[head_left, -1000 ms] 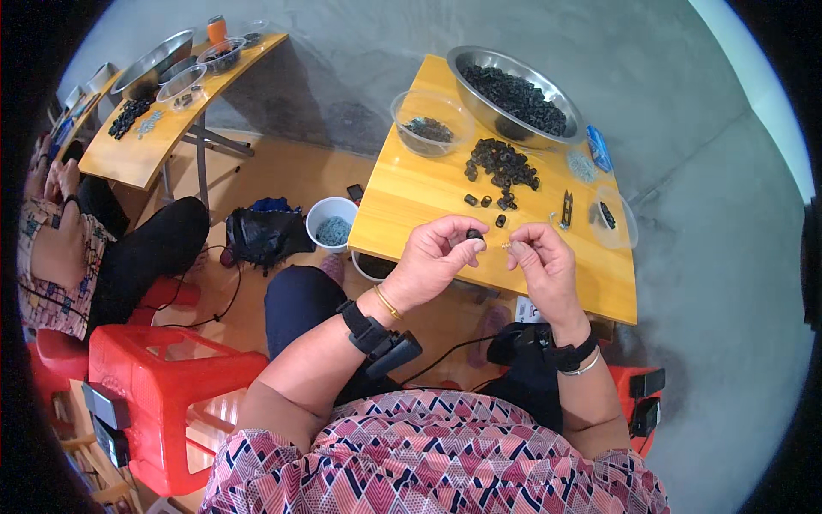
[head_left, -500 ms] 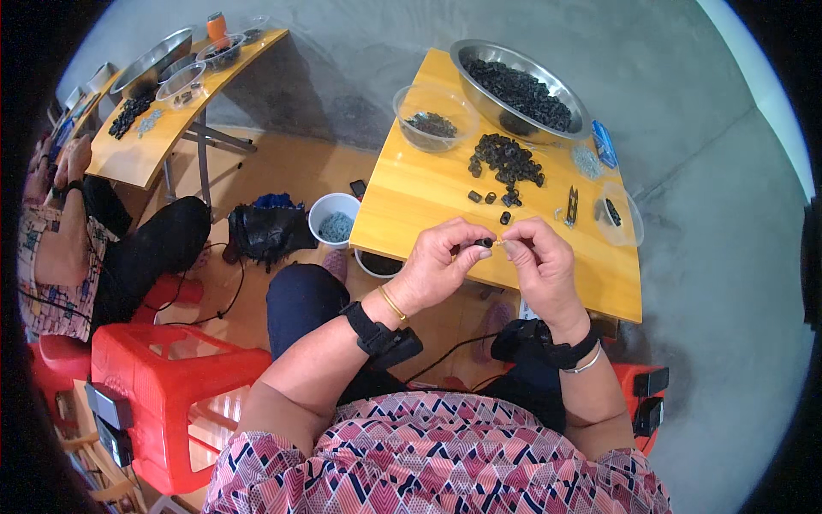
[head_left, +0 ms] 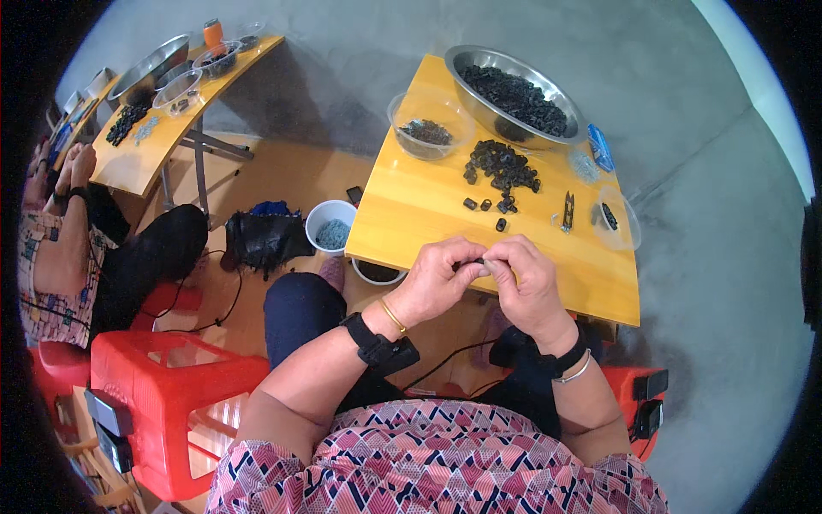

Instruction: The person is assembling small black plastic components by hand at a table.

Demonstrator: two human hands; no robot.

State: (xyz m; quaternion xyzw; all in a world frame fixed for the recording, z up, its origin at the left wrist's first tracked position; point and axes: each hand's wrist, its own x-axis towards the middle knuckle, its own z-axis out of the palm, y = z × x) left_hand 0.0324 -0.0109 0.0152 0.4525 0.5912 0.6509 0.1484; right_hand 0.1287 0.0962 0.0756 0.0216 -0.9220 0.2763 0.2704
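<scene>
Over the near edge of the yellow table (head_left: 394, 218), my left hand (head_left: 438, 278) pinches a small black part (head_left: 479, 261) between thumb and fingertips. My right hand (head_left: 529, 287) meets it there, thumb and fingers closed at the same spot; what they grip is hidden. Just beyond my hands, one loose black part (head_left: 501, 224) lies on the tabletop. Behind it are a few more and a heap of black parts (head_left: 503, 167). To the right lies a pair of small black-handled snips (head_left: 568, 212).
A steel basin (head_left: 575, 128) of black parts and a clear bowl (head_left: 432, 150) stand at the back. Another clear tub (head_left: 629, 223) sits right, near a blue packet (head_left: 601, 147). A white bucket (head_left: 317, 214) stands on the floor; a red stool (head_left: 163, 377) is left. Another person works farther left.
My right hand has come in against my left, and the small yellowish piece that showed at its fingertips is now hidden. The view has shifted slightly.
</scene>
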